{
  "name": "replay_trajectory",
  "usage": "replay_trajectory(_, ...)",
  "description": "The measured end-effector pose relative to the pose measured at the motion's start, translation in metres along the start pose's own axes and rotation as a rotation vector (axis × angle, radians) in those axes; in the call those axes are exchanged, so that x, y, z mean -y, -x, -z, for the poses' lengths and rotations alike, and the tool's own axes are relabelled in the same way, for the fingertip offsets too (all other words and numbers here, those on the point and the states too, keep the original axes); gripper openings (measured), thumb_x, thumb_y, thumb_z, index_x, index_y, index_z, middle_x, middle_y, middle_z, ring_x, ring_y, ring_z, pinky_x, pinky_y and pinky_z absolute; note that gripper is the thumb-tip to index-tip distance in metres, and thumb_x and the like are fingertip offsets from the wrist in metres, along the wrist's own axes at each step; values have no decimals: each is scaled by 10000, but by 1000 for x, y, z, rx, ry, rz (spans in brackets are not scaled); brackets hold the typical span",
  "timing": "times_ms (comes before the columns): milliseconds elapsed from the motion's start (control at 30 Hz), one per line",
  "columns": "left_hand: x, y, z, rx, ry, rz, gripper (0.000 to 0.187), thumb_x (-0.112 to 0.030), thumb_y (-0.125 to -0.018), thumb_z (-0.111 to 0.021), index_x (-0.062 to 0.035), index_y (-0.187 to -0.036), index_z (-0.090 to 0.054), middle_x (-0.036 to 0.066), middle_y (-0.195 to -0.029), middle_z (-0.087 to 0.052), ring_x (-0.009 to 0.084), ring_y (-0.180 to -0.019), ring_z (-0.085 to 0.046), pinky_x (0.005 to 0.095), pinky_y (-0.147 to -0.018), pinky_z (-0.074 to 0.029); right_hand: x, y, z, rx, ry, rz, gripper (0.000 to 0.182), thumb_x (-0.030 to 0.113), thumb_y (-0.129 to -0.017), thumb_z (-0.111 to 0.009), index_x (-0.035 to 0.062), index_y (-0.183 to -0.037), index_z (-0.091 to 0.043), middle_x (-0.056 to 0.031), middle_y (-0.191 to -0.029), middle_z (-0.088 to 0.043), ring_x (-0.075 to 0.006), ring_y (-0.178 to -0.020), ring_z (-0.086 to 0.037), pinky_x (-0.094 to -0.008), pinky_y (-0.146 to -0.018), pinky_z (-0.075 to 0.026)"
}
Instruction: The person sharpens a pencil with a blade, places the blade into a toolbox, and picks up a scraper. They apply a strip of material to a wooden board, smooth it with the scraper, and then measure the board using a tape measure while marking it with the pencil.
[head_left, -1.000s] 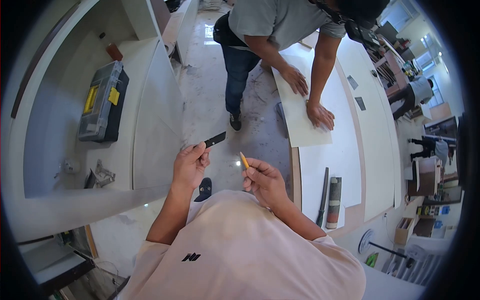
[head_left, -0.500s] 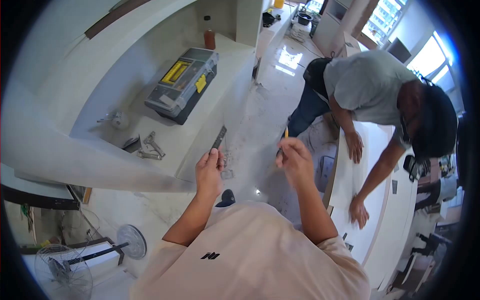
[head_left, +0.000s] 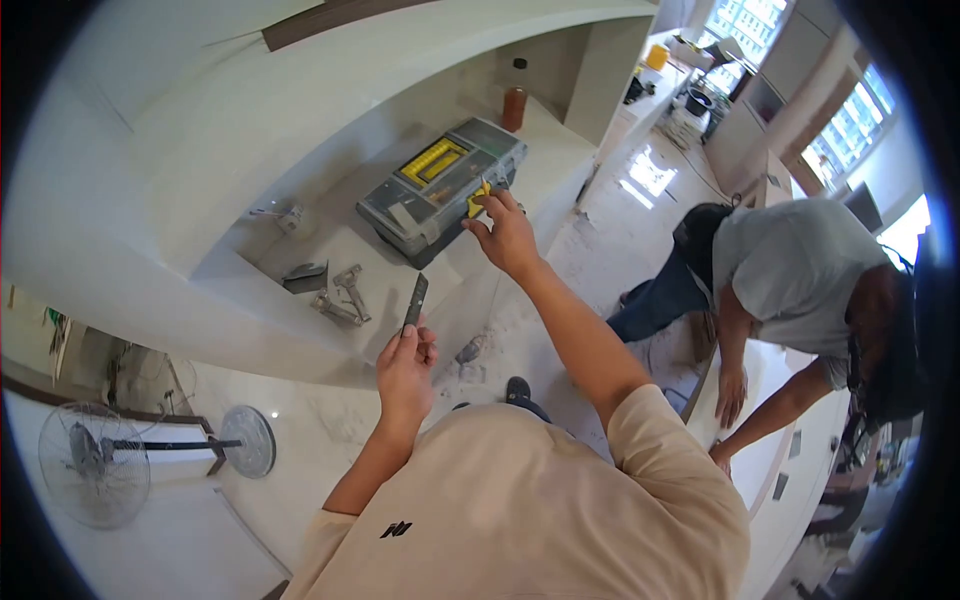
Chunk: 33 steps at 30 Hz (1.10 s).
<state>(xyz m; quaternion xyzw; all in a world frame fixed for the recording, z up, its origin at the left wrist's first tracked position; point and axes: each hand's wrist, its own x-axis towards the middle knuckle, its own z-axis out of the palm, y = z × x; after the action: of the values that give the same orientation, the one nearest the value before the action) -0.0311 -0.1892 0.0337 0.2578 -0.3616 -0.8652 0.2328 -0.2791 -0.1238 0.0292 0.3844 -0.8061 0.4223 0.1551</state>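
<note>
My left hand [head_left: 405, 375] is closed around the lower end of a dark, flat tool shaped like a utility knife [head_left: 415, 300], its tip pointing up. My right hand [head_left: 508, 238] reaches to the front of a grey toolbox with a clear lid [head_left: 400, 215], fingers at its yellow latch [head_left: 474, 206]. A slim yellow pencil [head_left: 486, 186] appears to stick up from those fingers, partly hidden against the latch. On the shelf left of the toolbox lie metal hinge-like fittings [head_left: 348, 295] and a dark angular piece [head_left: 303, 278].
A capped bottle of reddish liquid [head_left: 514, 105] stands behind the toolbox. Right of me, a co-worker in a grey shirt [head_left: 790, 265] bends over a white panel [head_left: 765, 400]. A standing fan [head_left: 95, 465] is at lower left. Debris [head_left: 470, 350] lies on the floor.
My right hand has moved up and left from in front of my chest to the toolbox latch. The view has turned left. My left hand keeps its dark tool raised.
</note>
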Motion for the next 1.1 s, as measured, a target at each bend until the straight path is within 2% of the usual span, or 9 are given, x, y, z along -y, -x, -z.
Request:
replay_trajectory(200, -3, -13, 3, -5, 68, -118, 321, -241, -966, -527, 0, -1174, -565, 57, -954, -617, 148, -842, -554, 292, -740, -425, -15, -37, -19, 58, -203, -105, 373, 190, -713, -792, 41, -1014, -631, -95, -995, -571, -259, -827, -616, -361, -733, -505)
replay_trajectory(333, -17, -53, -10, -19, 114, -178, 406, -314, -942, -561, -29, -1229, -530, 90, -1193, -590, 208, -1064, -561, 342, -842, -424, -10, -56, -19, 16, -299, -111, 364, 193, -691, -808, 44, -981, -647, -91, -981, -568, -243, -812, -619, -346, -730, -507)
replay_trajectory(500, -60, -98, -47, 63, 108, -332, 484, -313, -950, -551, -1, -1310, -470, 124, -1374, -490, 211, -1159, -526, 336, -890, -403, 13, -89, -18, -46, -318, -67, 338, 168, -724, -788, 29, -995, -641, -102, -950, -572, -245, -792, -617, -339, -734, -499)
replay_trajectory(633, -77, -133, -59, 68, 30, -375, 484, -312, -961, -528, 12, -1312, -455, 141, -1366, -492, 233, -1173, -511, 331, -899, -402, 19, -94, -24, -122, -332, -25, 238, 142, -781, -733, 23, -969, -647, -122, -902, -582, -262, -787, -613, -348, -746, -496)
replay_trajectory(733, -85, -147, -58, 89, 0, -382, 501, -323, -959, -521, 10, -1321, -428, 165, -1374, -474, 258, -1186, -493, 335, -904, -396, 13, -71, -29, -69, -402, -151, 152, 114, -811, -648, 26, -934, -659, -143, -908, -611, -340, -852, -612, -390, -768, -502)
replay_trajectory(833, -89, -150, -56, 85, 18, -376, 497, -327, -959, -517, 5, -1319, -432, 166, -1373, -476, 264, -1195, -484, 335, -920, -383, 14, -46, -36, 17, -285, 27, 126, 84, -797, -597, 33, -886, -670, -155, -862, -625, -352, -849, -616, -409, -770, -503)
replay_trajectory(933, -96, -155, -59, 84, 22, -394, 496, -332, -960, -514, 0, -1320, -434, 149, -1380, -477, 269, -1217, -465, 335, -943, -361, 39, -45, -36, 207, -7, 40, 166, 137, -773, -599, 49, -887, -682, -175, -906, -631, -358, -874, -619, -422, -775, -502)
replay_trajectory(967, -98, -156, -62, 83, 20, -398, 497, -333, -960, -514, -2, -1322, -433, 140, -1386, -474, 271, -1229, -455, 337, -954, -348, 43, -48, -43, 273, 72, 32, 235, 240, -765, -630, 64, -908, -690, -168, -956, -637, -340, -897, -632, -437, -804, -499)
replay_trajectory(1100, -106, -153, -78, 22, 38, -367, 512, -343, -968, -490, -13, -1352, -417, 102, -1409, -462, 274, -1275, -412, 339, -988, -299, 74, -63, -51, 455, 346, -13, 318, 315, -794, -616, 68, -981, -691, -121, -1048, -640, -301, -921, -653, -480, -872, -479)
